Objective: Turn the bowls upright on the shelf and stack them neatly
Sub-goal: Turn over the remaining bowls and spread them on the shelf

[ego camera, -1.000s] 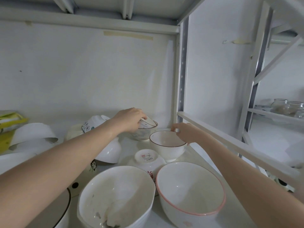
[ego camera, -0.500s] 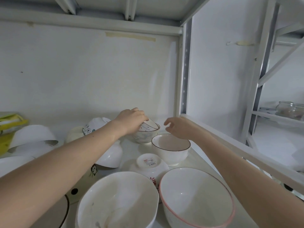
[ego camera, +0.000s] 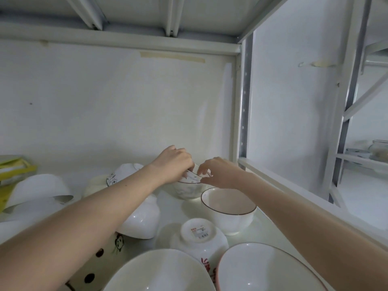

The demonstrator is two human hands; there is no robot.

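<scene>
Bowls crowd the white metal shelf (ego camera: 270, 232) in the head view, some upright and some upside down. At the back, near the corner post (ego camera: 244, 97), stands a patterned bowl (ego camera: 189, 191), upright, with a smaller patterned bowl (ego camera: 192, 177) tilted inside it. The left hand (ego camera: 174, 162) reaches over from the left, its fingers curled down over the near rim of that smaller bowl and gripping it. The right hand (ego camera: 222, 174) comes in from the right, thumb and forefinger bent toward the same rim; they look to be touching or pinching it, but the exact contact is too small to tell.

Just in front and to the right sits an upright white bowl with a dark rim (ego camera: 228, 208), close to the patterned bowl. Nearer the camera lies an upside-down bowl with a price sticker (ego camera: 199, 238) on its foot and red marks on its side. At the bottom edge are two large upright bowls: a plain white one (ego camera: 159, 271) and a pink-rimmed one (ego camera: 266, 269), side by side.

Under the left forearm lies a glossy white bowl (ego camera: 142, 223), upside down, and beside it a cartoon-printed bowl (ego camera: 100, 261) with black dots. Behind these is a flower-printed bowl (ego camera: 123, 173) on its side. Further left, plain white bowls (ego camera: 39, 190) lie overturned, with a yellow-green package (ego camera: 14, 171) behind them. Glass jars (ego camera: 379, 150) stand on a neighbouring rack at the far right.
</scene>
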